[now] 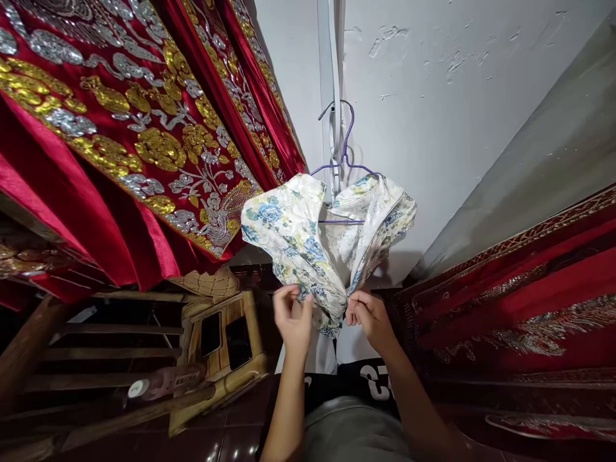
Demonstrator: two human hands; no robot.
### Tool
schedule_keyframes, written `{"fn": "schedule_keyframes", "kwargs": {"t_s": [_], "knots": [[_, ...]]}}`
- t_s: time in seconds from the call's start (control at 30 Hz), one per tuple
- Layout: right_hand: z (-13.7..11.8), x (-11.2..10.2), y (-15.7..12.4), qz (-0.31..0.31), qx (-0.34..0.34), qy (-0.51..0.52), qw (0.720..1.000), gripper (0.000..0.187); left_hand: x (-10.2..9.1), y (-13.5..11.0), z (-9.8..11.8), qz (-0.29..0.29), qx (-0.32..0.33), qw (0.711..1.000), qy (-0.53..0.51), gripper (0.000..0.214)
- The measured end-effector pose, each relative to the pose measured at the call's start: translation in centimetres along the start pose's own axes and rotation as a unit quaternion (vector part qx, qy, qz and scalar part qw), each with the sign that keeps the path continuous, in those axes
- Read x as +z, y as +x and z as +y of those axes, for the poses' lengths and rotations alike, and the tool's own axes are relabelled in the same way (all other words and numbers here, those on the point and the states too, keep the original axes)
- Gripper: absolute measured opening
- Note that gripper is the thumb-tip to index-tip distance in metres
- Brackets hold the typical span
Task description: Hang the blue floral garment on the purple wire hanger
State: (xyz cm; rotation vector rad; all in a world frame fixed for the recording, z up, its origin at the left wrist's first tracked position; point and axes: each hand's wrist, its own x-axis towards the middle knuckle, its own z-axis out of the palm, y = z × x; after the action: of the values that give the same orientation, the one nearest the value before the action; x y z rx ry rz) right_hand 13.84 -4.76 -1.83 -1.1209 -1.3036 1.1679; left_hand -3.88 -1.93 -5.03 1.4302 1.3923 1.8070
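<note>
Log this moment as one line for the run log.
left hand pinches floral garment | right hand pinches floral garment | garment hangs on purple hanger | red embroidered cloth alongside

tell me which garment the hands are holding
The white floral garment on the purple hanger, pinched by the left hand and right hand; the gold-embroidered red fabrics hang untouched.

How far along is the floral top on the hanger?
Done: the floral top hangs on the purple hanger against the wall. In hand: the left hand and right hand each pinch a lower front edge, held close together. Left, apparently: the front above gapes open, with the hanger's bar showing through.
</note>
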Motion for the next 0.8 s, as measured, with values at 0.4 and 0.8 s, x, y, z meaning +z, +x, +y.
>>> {"fn": "schedule_keyframes", "kwargs": {"t_s": [0.4, 0.8], "knots": [[-0.6, 0.6, 1.0, 0.008, 0.101, 0.093, 0.991, 0.024, 3.4, -2.1, 1.4, -0.278, -0.016, 0.96, 0.017, 0.024], [-10.6, -2.6, 13.1, 0.057, -0.002, 0.198, 0.979, 0.02, 4.7, -2.0, -2.7, -0.292, 0.01, 0.953, 0.073, 0.027]]}}
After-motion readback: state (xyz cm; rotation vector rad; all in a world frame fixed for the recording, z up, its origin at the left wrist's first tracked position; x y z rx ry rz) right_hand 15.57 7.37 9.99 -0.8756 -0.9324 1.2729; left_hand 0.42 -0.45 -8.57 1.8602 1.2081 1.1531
